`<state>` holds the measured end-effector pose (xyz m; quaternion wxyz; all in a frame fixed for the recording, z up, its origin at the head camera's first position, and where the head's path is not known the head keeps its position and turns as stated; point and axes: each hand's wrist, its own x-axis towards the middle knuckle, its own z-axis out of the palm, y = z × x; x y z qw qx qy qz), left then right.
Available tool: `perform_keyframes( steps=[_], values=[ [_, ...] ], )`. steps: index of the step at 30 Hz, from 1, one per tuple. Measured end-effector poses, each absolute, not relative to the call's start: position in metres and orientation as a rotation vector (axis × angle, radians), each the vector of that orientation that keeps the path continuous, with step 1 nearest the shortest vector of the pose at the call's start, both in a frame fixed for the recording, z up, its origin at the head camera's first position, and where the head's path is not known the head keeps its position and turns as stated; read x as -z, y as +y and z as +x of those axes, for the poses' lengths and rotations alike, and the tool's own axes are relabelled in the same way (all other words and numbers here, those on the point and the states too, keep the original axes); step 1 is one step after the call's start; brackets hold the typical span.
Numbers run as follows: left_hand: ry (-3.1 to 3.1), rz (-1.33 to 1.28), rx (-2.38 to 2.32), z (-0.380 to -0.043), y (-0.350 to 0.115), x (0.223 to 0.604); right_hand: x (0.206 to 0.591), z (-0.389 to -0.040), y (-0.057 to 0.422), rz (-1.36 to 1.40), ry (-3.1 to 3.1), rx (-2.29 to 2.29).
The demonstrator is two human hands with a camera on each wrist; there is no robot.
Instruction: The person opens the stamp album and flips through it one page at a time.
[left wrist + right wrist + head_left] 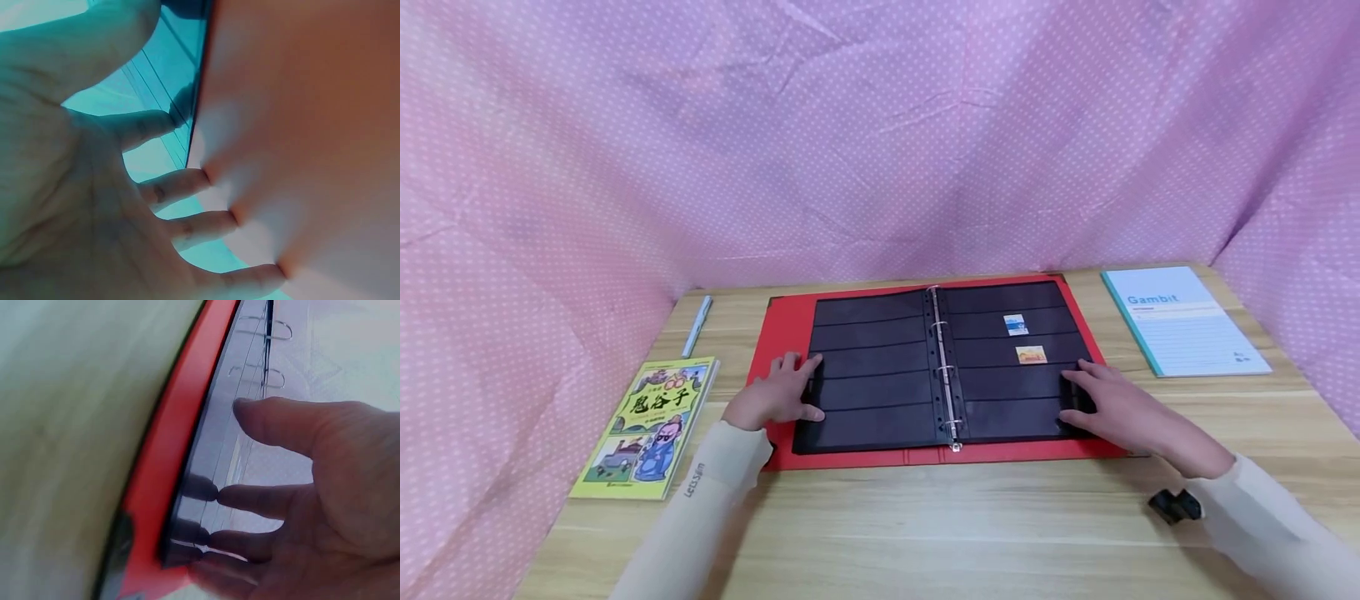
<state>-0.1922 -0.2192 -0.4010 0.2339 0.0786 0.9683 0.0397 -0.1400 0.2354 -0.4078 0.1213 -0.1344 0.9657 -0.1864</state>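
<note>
A red ring binder [782,329] lies spread on the table with black pocketed stock pages on both sides of its metal rings [945,375]. Two small stamps sit in the right page [1000,417]: a blue and white one [1016,325] and, below it, a yellow-orange one [1031,355]. My left hand [775,393] rests at the left page's outer edge, thumb and index finger on the page. In the left wrist view its other fingertips [228,219] press on the red cover. My right hand [1112,407] touches the right page's outer edge with spread fingers; the right wrist view shows its fingertips [220,492] on the glossy page.
Left of the binder lie a yellow-green illustrated book [651,429] and a light blue pen [697,327]. A pale notebook [1183,321] lies at the back right. A small black object [1175,506] is by the right sleeve. Pink dotted cloth [880,150] hangs behind the wooden table [925,533].
</note>
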Motion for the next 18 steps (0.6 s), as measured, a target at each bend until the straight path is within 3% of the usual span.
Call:
perform_keyframes(
  steps=[18],
  values=[
    [2.669,0.224,-0.094,-0.1918,-0.2185,0.4013,0.4096,-0.1400,0.2412,-0.294,2.843,0.536]
  ],
)
